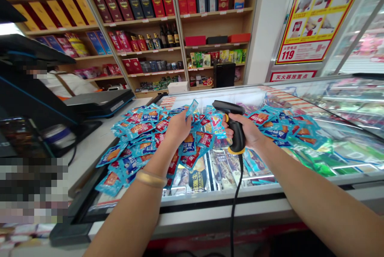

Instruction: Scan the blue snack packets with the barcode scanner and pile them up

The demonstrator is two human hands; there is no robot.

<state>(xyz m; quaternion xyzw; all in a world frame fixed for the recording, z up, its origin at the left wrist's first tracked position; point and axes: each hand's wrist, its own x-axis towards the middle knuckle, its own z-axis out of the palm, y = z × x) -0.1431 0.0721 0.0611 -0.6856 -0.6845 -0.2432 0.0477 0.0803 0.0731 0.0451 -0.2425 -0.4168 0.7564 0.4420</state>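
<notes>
My right hand (247, 129) grips a black barcode scanner (237, 131) with yellow trim, its head pointing left and its cable running down. My left hand (179, 126) is closed on a small blue snack packet (192, 107), which sticks up from the fingertips. Beneath that hand spreads a large pile of blue, red and navy snack packets (141, 129). A smaller heap of similar packets (288, 129) lies to the right of the scanner. Close to my right fingertips is a pale blue packet (218, 126); whether they touch it I cannot tell.
The packets lie on the glass top of a chest freezer (264, 183) with packaged goods inside. A black flat device (99, 101) and a dark screen (24, 73) stand on the left counter. Shelves (150, 21) of boxes and bottles line the back wall.
</notes>
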